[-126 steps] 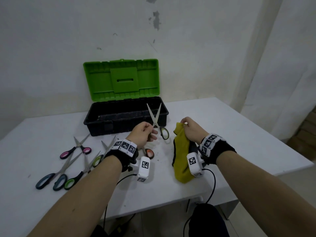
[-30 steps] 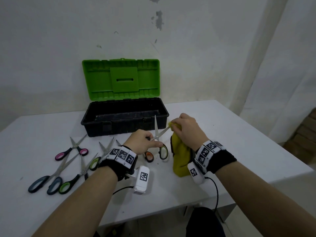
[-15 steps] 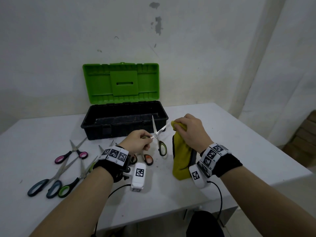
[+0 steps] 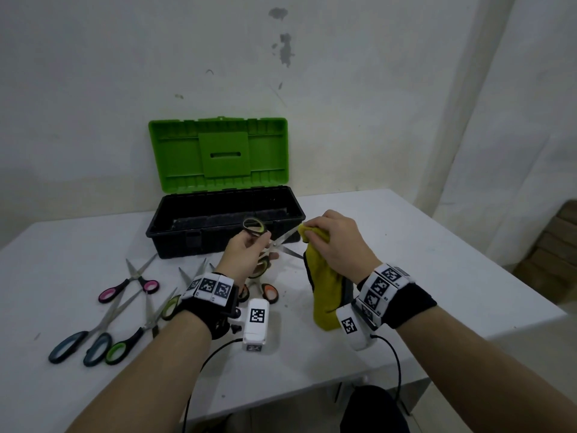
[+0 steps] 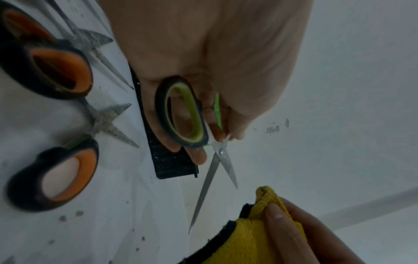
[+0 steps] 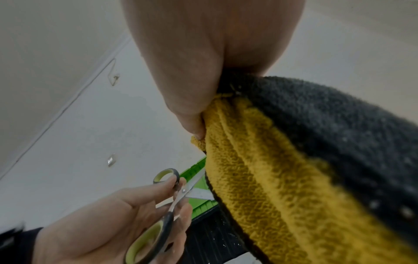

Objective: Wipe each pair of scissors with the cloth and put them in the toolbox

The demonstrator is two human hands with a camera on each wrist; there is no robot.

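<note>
Since earlier: green-handled scissors (image 4: 260, 245) turned in my grip, blades now aimed right at the cloth (image 4: 323, 285), one handle loop raised.
Left hand (image 4: 246, 256): raised over the worktop (image 4: 437, 276), fingers curled round the handles near the pivot.
Right hand (image 4: 335, 242): bunches the cloth's top, thumb pinching it; the rest hangs down to the worktop.
Scissors: open; slim steel blades, black loops lined green, tips just beside the cloth.
Cloth: nubby yellow terry, dark grey reverse.
Toolbox (image 4: 224, 223): behind my hands, black ribbed plastic tub, green lid upright.
Other scissors: orange-handled pair (image 5: 54, 125) with speckled blades below my left hand; pink-handled pair (image 4: 129, 284) further left.
</note>
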